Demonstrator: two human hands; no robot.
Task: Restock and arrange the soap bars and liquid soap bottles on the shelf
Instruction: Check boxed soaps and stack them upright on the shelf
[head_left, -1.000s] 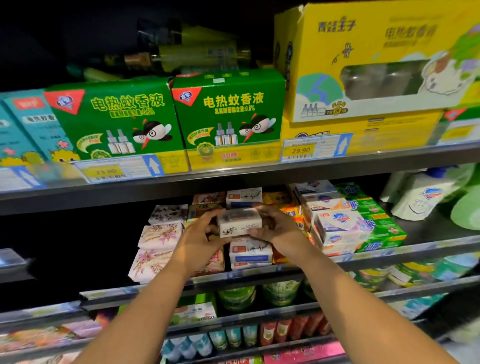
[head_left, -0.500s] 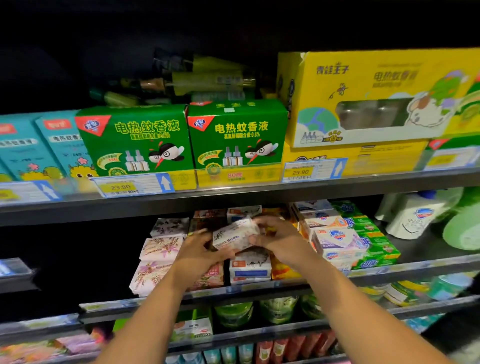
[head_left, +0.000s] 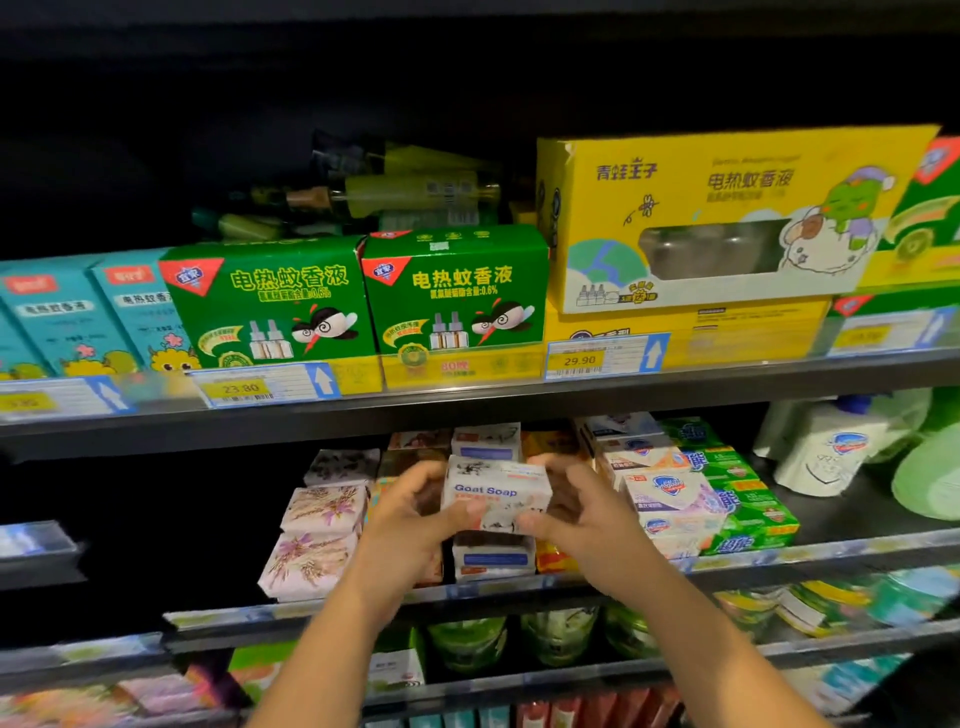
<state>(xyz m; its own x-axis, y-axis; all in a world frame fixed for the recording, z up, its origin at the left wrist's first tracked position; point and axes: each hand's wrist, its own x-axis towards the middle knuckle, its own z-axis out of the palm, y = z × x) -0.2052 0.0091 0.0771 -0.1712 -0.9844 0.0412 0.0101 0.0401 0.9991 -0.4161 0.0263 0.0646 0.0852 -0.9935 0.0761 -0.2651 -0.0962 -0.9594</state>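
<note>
We are in a shop: tiered shelves (head_left: 467, 408) carry price tags (head_left: 605, 358) on their front rails (one reads 29.90), with boxes (head_left: 457, 296) and wrapped soaps (head_left: 322, 512) stocked in multiples.

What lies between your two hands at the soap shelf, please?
A white Goat Soap box, its ends held by the left hand and right hand; the head view shows it.

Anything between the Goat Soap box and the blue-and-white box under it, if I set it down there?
No product stands between them. Only the left hand and right hand gripping the Goat Soap box curl round its lower edge, just above the blue-and-white box.
</note>
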